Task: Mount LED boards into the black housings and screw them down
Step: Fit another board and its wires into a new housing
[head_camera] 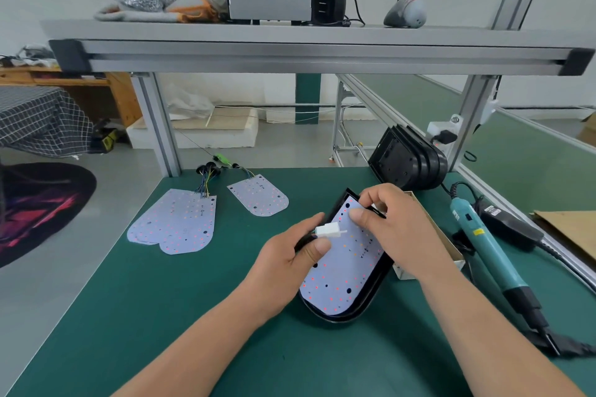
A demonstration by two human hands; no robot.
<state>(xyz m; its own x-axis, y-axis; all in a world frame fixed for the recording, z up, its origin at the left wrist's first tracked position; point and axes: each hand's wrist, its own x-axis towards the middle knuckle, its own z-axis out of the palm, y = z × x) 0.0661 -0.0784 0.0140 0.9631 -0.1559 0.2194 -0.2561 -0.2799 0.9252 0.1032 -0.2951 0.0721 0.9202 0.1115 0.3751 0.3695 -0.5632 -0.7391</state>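
One white round-ended LED board (342, 271) lying inside black plastic housing (348, 317) at mid green worktop (193, 300). Left hand (287, 258) clamped on white plug (327, 230), lifting it off the board; right hand (396, 226) pinching board's top edge, probably to seat it. Teal electric screwdriver (487, 245) beside, untouched.

So there's one white LED board (345, 271), dotted with red and orange LEDs, sitting in a black housing (346, 319) that lies flat mid-tabletop (161, 316). Its white connector (329, 230) sticks up over the left edge. Spare boards (175, 224) are fanned out back left, and spare housings (408, 161) stand stacked on edge back right.
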